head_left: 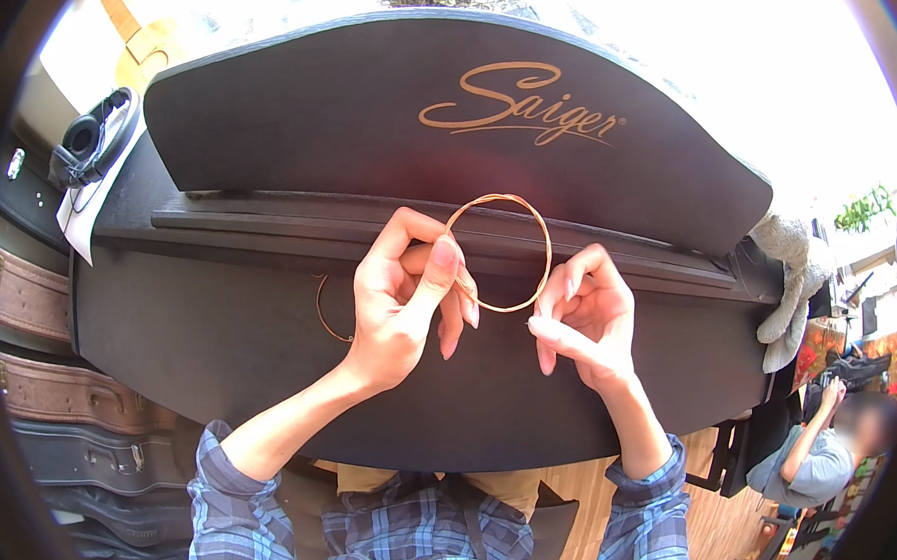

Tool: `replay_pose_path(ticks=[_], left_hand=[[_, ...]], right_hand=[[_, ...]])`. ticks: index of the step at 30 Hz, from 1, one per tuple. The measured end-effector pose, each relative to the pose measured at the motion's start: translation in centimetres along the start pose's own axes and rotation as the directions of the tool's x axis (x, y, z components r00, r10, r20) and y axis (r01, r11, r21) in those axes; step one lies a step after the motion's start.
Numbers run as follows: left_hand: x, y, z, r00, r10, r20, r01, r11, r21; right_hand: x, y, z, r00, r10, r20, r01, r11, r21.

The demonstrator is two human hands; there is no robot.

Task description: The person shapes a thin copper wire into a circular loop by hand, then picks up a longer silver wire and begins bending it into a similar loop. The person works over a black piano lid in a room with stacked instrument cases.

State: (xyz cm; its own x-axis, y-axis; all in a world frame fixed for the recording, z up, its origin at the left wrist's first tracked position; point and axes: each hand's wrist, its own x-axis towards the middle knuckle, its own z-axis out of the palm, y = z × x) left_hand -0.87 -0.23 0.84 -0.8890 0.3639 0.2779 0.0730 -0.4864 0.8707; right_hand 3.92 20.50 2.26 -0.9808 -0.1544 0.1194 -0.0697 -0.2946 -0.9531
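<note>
Above the black piano-like top, a thin bronze guitar string (pixel 506 196) is wound into a ring. My left hand (pixel 399 297) pinches the ring's left side between thumb and fingers. At its lower right, my right hand (pixel 582 319) is closed, thumb against fingers, with a tiny tip of the string showing at the thumb. How much string lies inside those fingers is hidden. Left of my left hand, a curved bronze string piece (pixel 323 310) shows against the dark surface; my hand covers part of that area, so I cannot tell whether it joins the ring.
A raised black panel (pixel 291 117) with gold lettering stands behind a narrow ledge (pixel 266 226). Headphones (pixel 84 141) rest at the far left, above stacked instrument cases (pixel 73 391). A grey plush toy (pixel 794 275) hangs at the right edge. Another person (pixel 817 459) sits at lower right.
</note>
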Motion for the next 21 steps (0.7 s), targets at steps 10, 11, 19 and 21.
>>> replay_pose_path(ticks=[10,11,19,21], left_hand=[[-0.32,0.02,0.49,0.996,-0.071,0.046,0.069,0.996,0.049],[-0.33,0.01,0.49,0.998,-0.06,0.036,0.059,0.997,0.044],[-0.49,0.07,0.3,0.999,-0.014,0.053,0.011,0.998,0.06],[-0.61,0.22,0.09,0.996,0.002,0.086,-0.008,0.998,0.068]], right_hand=[[-0.41,0.42,0.52,0.949,-0.309,-0.069,0.263,0.889,-0.375],[-0.35,0.35,0.35,0.951,-0.304,-0.059,0.261,0.888,-0.378],[-0.32,0.29,-0.16,0.972,-0.236,-0.005,0.229,0.949,-0.217],[-0.46,0.21,-0.09,0.979,-0.196,-0.058,0.185,0.97,-0.161]])
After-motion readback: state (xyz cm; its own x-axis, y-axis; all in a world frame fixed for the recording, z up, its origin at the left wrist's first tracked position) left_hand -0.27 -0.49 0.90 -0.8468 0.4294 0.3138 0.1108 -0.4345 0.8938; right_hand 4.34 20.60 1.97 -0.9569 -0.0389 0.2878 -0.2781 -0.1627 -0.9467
